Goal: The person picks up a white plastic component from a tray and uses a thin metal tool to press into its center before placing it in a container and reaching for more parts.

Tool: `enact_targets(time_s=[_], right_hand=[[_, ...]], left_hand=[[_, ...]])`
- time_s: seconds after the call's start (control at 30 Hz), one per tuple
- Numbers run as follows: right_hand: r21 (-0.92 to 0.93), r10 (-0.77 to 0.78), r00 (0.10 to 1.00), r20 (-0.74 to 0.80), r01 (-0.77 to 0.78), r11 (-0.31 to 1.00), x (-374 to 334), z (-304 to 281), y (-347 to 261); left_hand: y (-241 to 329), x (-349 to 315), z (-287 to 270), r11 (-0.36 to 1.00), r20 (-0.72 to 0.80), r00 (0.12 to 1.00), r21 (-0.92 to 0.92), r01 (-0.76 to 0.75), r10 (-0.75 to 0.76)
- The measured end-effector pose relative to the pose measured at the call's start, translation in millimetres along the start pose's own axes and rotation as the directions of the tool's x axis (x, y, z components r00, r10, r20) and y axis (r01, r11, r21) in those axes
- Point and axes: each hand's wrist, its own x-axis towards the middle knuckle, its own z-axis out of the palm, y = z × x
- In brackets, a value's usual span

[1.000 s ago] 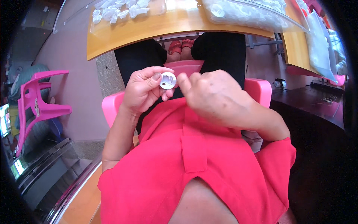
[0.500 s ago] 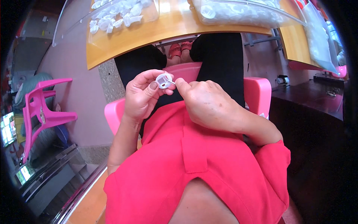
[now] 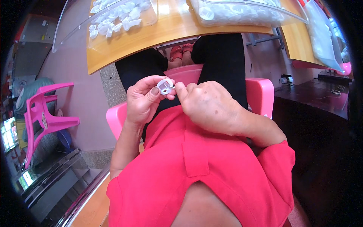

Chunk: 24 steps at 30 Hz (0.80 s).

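Note:
My left hand (image 3: 141, 99) pinches a small round white plastic piece (image 3: 165, 87) between thumb and fingers, held above my lap. The piece has a raised rim, a hollow inside and a small dark spot in it. Against its right edge, my right hand (image 3: 211, 108) is closed, thumb and forefinger around a thin whitish stick (image 3: 173, 88). Only a short bit of the stick shows; my right fingers hide the rest, and I cannot make out whether it is a separate tool or part of the piece.
On the wooden table (image 3: 124, 53) ahead, a clear tray (image 3: 154, 19) at left and a clear bin (image 3: 242, 27) at right hold many white plastic pieces. A filled clear bag (image 3: 323, 38) lies at far right. Pink chair arms (image 3: 260, 97) flank me; another pink chair (image 3: 53, 113) is at left.
Less of the thin stick shows between my right fingers and the round piece. The piece has shifted slightly left and down, still in my left hand.

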Motion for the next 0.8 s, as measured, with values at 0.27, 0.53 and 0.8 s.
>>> enact_targets(time_s=[0.27, 0.53, 0.8], right_hand=[[-0.089, -0.028, 0.993, -0.115, 0.018, 0.996, -3, 13, -5], [0.011, 0.107, 0.987, -0.117, -0.106, 0.994, -5, 11, -1], [0.189, 0.122, 0.989, -0.082, -0.104, 0.976, -10, -2, 14]], left_hand=[[-5, -3, 0, 0.997, -0.046, 0.996, 0.007, 0.071, -0.071], [-7, 5, 5, 1.000, -0.038, 0.999, -0.002, 0.029, -0.029], [3, 16, 4, 0.997, -0.109, 0.994, 0.078, 0.027, -0.019]])
